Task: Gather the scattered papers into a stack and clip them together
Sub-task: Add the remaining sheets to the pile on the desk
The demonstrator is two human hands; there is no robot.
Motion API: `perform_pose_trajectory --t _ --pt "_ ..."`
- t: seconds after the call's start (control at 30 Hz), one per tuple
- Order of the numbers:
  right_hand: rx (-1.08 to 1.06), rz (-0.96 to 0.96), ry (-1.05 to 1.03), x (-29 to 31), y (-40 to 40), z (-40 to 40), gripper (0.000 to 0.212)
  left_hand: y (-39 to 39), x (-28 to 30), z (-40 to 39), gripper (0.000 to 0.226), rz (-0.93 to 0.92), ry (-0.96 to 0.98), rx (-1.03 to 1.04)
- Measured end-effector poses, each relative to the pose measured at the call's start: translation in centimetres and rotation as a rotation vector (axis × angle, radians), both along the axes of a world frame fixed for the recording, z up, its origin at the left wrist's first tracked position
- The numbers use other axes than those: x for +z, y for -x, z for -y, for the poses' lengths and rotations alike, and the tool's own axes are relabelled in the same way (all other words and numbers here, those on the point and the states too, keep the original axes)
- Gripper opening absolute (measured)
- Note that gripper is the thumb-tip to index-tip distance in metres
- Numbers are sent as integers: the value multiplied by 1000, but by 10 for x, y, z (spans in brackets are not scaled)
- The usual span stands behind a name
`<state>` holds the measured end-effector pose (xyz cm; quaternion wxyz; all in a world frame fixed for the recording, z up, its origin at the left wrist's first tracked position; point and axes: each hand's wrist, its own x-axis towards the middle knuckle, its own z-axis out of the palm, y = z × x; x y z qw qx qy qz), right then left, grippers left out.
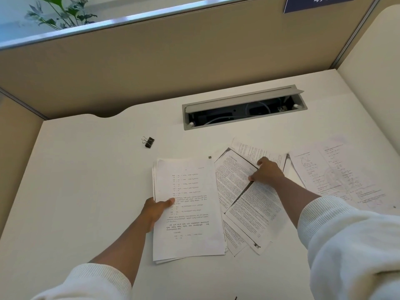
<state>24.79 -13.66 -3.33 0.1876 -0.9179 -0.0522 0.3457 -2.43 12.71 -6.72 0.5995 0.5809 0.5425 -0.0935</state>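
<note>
Head view: my left hand [156, 210] pinches the gathered stack [187, 207] by its left edge, thumb on top, steadying it on the white tabletop [86, 180]. My right hand [267, 172] presses the loose overlapping sheets [249, 204] to draw them over (more sheets [337, 176] lie farther right). The binder clip [148, 141] waits behind, untouched.

likely an office: partitioned desk [86, 169] with cable tray [244, 107].
</note>
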Motion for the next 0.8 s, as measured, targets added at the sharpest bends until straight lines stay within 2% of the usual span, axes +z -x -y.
perform_pose_trajectory --t 0.13,0.3,0.37,0.47,0.53,0.73,0.8 --pt "49 96 -34 0 -4 7 36 3 3 -1 42 7 -8 12" --pt "-157 377 -129 7 -9 10 23 5 7 -3 37 20 -24 21" --pt "-288 412 -205 11 -12 10 22 6 7 -4 40 19 -35 19" --pt "-530 336 -370 16 -17 11 24 5 8 -3 42 19 -38 19" --pt "-603 277 -435 17 -18 11 27 5 8 -2 42 22 -36 16" --pt "-571 -52 -595 19 -6 10 25 3 14 3 38 49 -6 18" --pt "-520 -166 -618 17 0 6 46 2 14 4 38 54 14 18"
